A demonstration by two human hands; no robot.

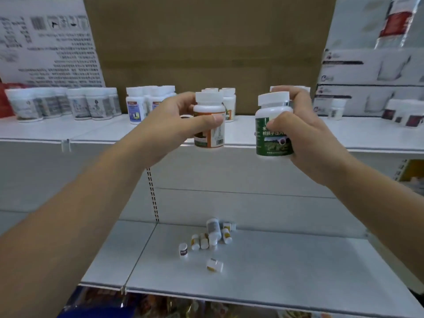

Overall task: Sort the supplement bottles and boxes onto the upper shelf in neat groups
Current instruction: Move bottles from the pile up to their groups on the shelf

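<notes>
My left hand [174, 120] has its fingers [206, 121] curled round an orange-labelled bottle [208, 125] with a white cap. I hold it upright at the front edge of the upper shelf [91, 131], about midway along. I cannot tell whether its base touches the shelf.

My right hand [305, 131] grips a green-labelled bottle [273, 134], thumb across the label and the other fingers wrapped behind. It is also upright at the upper shelf's front edge, to the right of the orange one and apart from it.

On the upper shelf, far left, stands a cluster of grey-labelled bottles [64, 104]. Right of those on the shelf is a group of blue-labelled bottles [142, 104]. More orange-labelled bottles [229, 102] stand at the shelf's middle, right behind the one in my left hand. White boxes [367, 76] are stacked at the shelf's right end, and a brown cardboard box [206, 42] stands at its back.

Below the upper shelf, on the lower shelf [275, 260], a small heap of little white bottles [211, 237] lies loose, some tipped on their sides.
</notes>
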